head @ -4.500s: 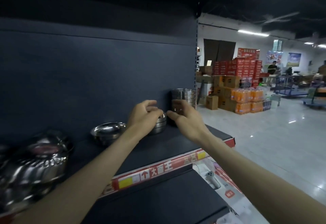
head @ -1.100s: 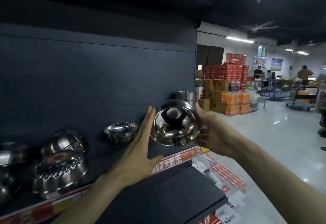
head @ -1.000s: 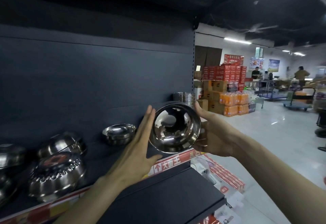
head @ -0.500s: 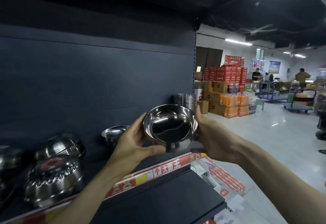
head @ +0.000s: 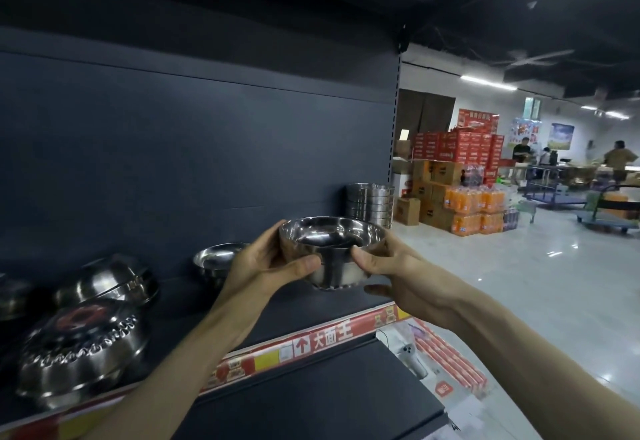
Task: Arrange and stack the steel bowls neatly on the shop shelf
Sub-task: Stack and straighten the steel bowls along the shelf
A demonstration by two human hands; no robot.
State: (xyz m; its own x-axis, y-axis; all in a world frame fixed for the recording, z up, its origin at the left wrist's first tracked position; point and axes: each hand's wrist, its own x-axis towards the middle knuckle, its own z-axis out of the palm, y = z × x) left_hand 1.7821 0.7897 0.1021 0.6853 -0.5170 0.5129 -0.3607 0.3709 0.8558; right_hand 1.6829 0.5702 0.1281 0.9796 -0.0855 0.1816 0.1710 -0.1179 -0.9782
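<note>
- While it is gripped from both sides, a steel bowl point(head: 332, 252) is kept upright, mouth up, over the right part of the shelf point(head: 194, 304), near the front edge.
- Whether its base touches the shelf board cannot be told.
- The bowl's 9 o'clock side is held by the left hand point(head: 263, 266): the fingers point(head: 275, 232) are curled round the far wall and the thumb is laid across the near wall.
- The 3 o'clock side is held by the right hand point(head: 405, 277), whose fingers point(head: 394, 245) are wrapped round the wall, with the thumb pressed on the near face.
- A nested stack point(head: 370, 202) of bowls is seen at 1 o'clock from the held bowl, at the shelf's right end against the back panel.
- A single bowl point(head: 218, 259) stands mouth up at 9 o'clock, partly hidden behind the left hand.
- Further out at 8 o'clock, tilted bowls point(head: 107, 284) are heaped, and a ridged bowl point(head: 79, 349) is lying in front of them.
- A red price strip point(head: 311, 342) runs along the shelf edge.
- Red cartons point(head: 457, 149) and packs of orange bottles point(head: 474, 200) are piled on the floor point(head: 554, 284) at 2 o'clock.
</note>
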